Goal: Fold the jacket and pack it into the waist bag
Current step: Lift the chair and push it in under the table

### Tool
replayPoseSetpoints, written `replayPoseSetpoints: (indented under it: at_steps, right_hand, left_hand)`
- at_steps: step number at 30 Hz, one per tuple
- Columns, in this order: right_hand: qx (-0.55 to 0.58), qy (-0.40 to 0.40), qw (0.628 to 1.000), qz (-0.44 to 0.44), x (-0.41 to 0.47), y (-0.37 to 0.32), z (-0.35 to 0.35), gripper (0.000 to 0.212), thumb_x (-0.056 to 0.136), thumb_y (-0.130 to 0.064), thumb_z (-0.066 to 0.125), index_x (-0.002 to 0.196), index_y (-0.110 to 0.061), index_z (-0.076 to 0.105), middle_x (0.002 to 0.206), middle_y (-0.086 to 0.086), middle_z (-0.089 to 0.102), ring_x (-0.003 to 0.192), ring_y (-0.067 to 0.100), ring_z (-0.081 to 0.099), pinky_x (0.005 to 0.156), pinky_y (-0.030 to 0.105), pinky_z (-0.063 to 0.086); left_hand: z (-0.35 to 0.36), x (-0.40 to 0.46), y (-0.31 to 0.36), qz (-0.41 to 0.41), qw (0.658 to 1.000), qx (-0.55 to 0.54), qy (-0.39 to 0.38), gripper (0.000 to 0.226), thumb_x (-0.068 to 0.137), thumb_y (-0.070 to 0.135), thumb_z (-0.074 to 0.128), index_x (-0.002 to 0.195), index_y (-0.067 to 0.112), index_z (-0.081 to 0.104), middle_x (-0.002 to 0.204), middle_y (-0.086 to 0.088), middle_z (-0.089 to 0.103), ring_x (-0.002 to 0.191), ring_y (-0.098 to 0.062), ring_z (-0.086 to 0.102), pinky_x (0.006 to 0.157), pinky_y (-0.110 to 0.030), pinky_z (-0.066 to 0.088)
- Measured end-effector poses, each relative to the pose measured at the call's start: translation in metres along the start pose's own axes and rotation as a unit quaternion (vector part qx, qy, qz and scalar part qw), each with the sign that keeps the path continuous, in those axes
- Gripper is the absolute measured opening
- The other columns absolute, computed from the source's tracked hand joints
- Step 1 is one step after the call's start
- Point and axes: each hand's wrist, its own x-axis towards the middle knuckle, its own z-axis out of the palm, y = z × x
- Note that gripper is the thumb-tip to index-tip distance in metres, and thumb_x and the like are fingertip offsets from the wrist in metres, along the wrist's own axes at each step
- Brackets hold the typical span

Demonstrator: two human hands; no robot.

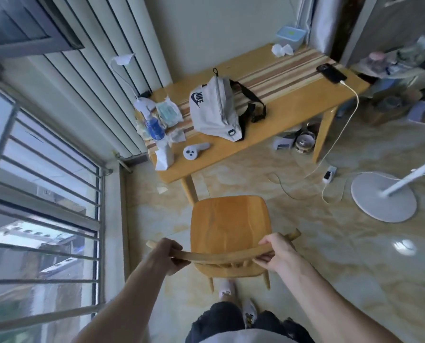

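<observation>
Right, still setup on my end: left hand (168, 256) and right hand (275, 253) each closed around the chair (227, 224) back's top rail. Waist bag (215, 112) lies zipped mid-desk (293, 107), toward the front edge. No jacket visible. Next, probably: place chair, find jacket.

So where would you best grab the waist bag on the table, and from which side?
Judging by its pose, the waist bag lies flat with the zipper up and its black strap trailing off to the right. Come from above and pinch the body near the zipper ridge, or take the strap from the right, where nothing crowds it.
</observation>
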Motion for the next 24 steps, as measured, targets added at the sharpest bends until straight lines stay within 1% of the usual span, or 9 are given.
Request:
replayPoseSetpoints:
  at_steps: [2,6,9,12,15,18,20,22,24]
  right_hand:
    - [0.007,-0.004,1.0,0.01,0.002,-0.03,0.013,0.027,0.082,0.011,0.054,0.105,-0.002,0.051,0.132,0.028,0.052,0.124,0.046,0.053,0.098,0.06,0.048]
    - [-0.007,-0.018,1.0,0.015,0.013,-0.097,0.043,0.011,0.086,0.011,0.055,0.088,0.0,0.053,0.133,0.028,0.05,0.13,0.046,0.048,0.108,0.062,0.042]
    - [-0.006,-0.024,1.0,0.015,0.023,-0.149,0.064,0.009,0.086,0.009,0.056,0.088,0.001,0.052,0.132,0.029,0.048,0.131,0.046,0.048,0.109,0.062,0.041]
    - [-0.002,-0.027,1.0,0.014,0.034,-0.195,0.078,0.014,0.085,0.009,0.057,0.093,-0.001,0.051,0.135,0.03,0.047,0.131,0.046,0.048,0.109,0.062,0.041]
    - [0.011,-0.024,1.0,0.014,0.047,-0.23,0.086,0.012,0.087,0.009,0.055,0.093,-0.001,0.051,0.129,0.029,0.047,0.132,0.044,0.047,0.112,0.061,0.039]
    - [0.011,-0.024,1.0,0.012,0.061,-0.263,0.094,0.01,0.088,0.007,0.054,0.09,-0.002,0.051,0.122,0.026,0.046,0.127,0.042,0.048,0.112,0.059,0.039]
    - [0.007,-0.024,1.0,0.003,0.076,-0.284,0.1,0.01,0.089,0.007,0.054,0.091,-0.002,0.05,0.115,0.023,0.047,0.123,0.043,0.048,0.111,0.059,0.039]
    - [0.007,-0.03,1.0,-0.004,0.093,-0.306,0.104,0.011,0.089,0.007,0.053,0.096,-0.002,0.05,0.117,0.023,0.047,0.12,0.042,0.049,0.108,0.058,0.041]
    - [0.01,-0.036,0.999,-0.009,0.112,-0.326,0.106,0.015,0.089,0.009,0.051,0.099,-0.002,0.049,0.119,0.025,0.048,0.113,0.043,0.054,0.105,0.056,0.044]
  left_hand:
    - [0.015,-0.002,0.025,0.005,1.0,0.008,-0.006,0.009,0.084,-0.012,0.056,0.082,-0.004,0.053,0.09,-0.021,0.057,0.076,-0.04,0.06,0.088,-0.059,0.057]
    - [0.048,0.003,0.077,0.005,0.999,-0.002,-0.039,0.015,0.084,-0.009,0.062,0.097,-0.008,0.055,0.098,-0.025,0.057,0.085,-0.042,0.061,0.092,-0.057,0.056]
    - [0.079,0.013,0.119,0.007,0.999,-0.013,-0.042,0.016,0.083,-0.006,0.065,0.096,-0.007,0.054,0.096,-0.023,0.056,0.096,-0.041,0.061,0.093,-0.057,0.055]
    - [0.112,0.02,0.154,-0.001,0.998,-0.023,-0.064,0.014,0.084,-0.005,0.063,0.093,-0.004,0.052,0.099,-0.022,0.053,0.099,-0.04,0.059,0.089,-0.056,0.056]
    - [0.143,0.024,0.179,-0.002,0.996,-0.041,-0.08,0.01,0.086,-0.005,0.059,0.089,-0.002,0.051,0.101,-0.021,0.053,0.1,-0.038,0.058,0.083,-0.054,0.056]
    - [0.172,0.025,0.195,-0.007,0.992,-0.073,-0.099,0.008,0.088,-0.007,0.054,0.092,-0.001,0.05,0.094,-0.02,0.054,0.092,-0.036,0.059,0.072,-0.054,0.056]
    - [0.192,0.028,0.202,0.0,0.99,-0.086,-0.115,0.008,0.089,-0.008,0.052,0.094,-0.001,0.051,0.091,-0.02,0.055,0.083,-0.035,0.059,0.07,-0.051,0.058]
    - [0.213,0.036,0.206,0.004,0.988,-0.104,-0.114,0.008,0.09,-0.007,0.049,0.087,0.0,0.05,0.086,-0.019,0.053,0.078,-0.034,0.057,0.063,-0.048,0.059]
    - [0.234,0.047,0.209,0.011,0.984,-0.137,-0.116,0.011,0.089,-0.006,0.048,0.083,0.002,0.049,0.086,-0.018,0.051,0.079,-0.033,0.055,0.064,-0.046,0.06]
